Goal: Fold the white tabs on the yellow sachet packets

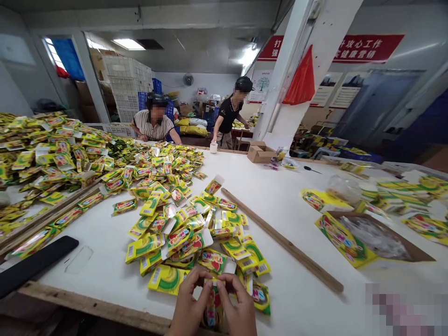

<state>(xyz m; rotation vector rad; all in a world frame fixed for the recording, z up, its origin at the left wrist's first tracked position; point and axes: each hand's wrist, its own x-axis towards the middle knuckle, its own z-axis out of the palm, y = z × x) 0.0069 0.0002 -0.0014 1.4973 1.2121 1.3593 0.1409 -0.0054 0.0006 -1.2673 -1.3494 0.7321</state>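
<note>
Near the table's front edge, both my hands hold one small yellow-green candy box (212, 310) upright. My left hand (191, 298) grips its left side, with thumb and forefinger at the top end. On the other side, my right hand (238, 301) pinches the same top end, and the two thumbs nearly meet there. The fingers partly cover the box, so I cannot tell whether its flap is closed. Just beyond my hands lies a loose heap of similar small boxes (184, 238), several with white end flaps sticking out.
A wooden strip (283, 238) lies right of the heap. Further right stands an open display carton (346, 242) with clear plastic inside. A dark phone-like object (38, 263) sits at left, below a large box pile (63, 154). Two people work across the white table (238, 175).
</note>
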